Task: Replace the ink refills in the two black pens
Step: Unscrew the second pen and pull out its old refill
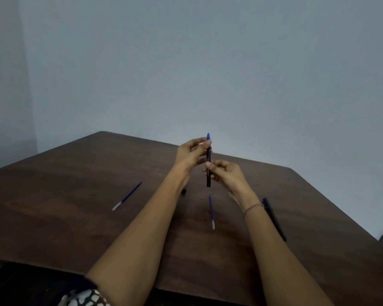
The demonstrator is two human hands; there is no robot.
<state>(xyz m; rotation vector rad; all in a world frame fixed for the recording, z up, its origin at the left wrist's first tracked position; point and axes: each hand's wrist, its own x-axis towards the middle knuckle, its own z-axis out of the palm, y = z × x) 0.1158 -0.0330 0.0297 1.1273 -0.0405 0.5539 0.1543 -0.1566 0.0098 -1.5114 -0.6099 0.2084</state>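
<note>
Closest in, a patterned sleeve (82,299) at the bottom edge, over the near rim of the dark wooden table (53,217). Farther onto the tabletop, between the two forearms, a loose blue refill (211,212) lying lengthwise, pale end nearest. To the right of it, just beyond the right wrist with its thin bracelet (252,207), the second black pen (274,219) lying flat and looking whole, so judged untouched. Off to the left and well apart, a second blue refill (127,195), set on a slant. Just beside the left forearm, a small black piece (183,191), probably a cap or end plug from the pen in hand, though too small to tell. Above the table, held upright: the first black pen (208,168). Pinched low on the barrel by the right hand (227,175), fingers curled round it; pinched near the top by the left hand (190,153), fingertips closed on the upper end, with a blue tip (208,136) poking out above. Looks like a refill partly seated in the barrel — going in or coming out, impossible to say from this. By that reading, well under halfway: first pen open and mid-swap, closing it up left to do — and the whole change on the other pen besides. Behind everything, a plain pale wall (208,62).
</note>
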